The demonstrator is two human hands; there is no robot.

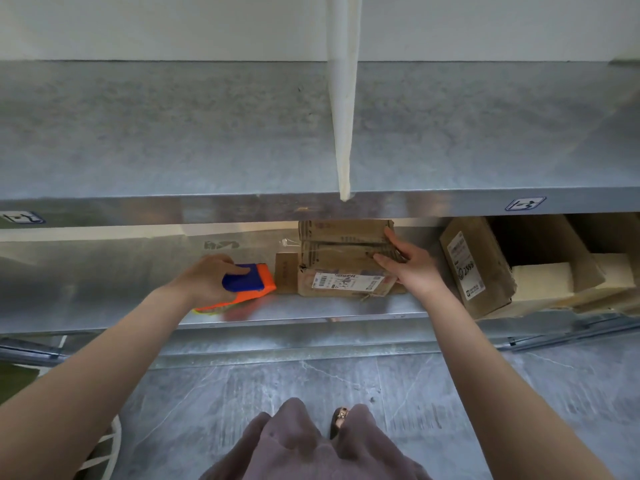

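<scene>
A single wide-angle view from the person's head faces forward and down; the lower shelf [311, 308] sits near; the floor [450, 393] shows beneath.

The rear of the blue and orange tool [247, 282] is covered by the left hand [207, 278], so its full shape cannot be told; the top of the cardboard box [341, 258] at mid-frame is hidden behind the upper shelf [242, 209]; the print on its label [348, 282] is too small to be read; the stacked boxes [485, 268] are cut off by the right edge; the shoe [341, 415] at bottom centre is mostly hidden by clothing.
</scene>
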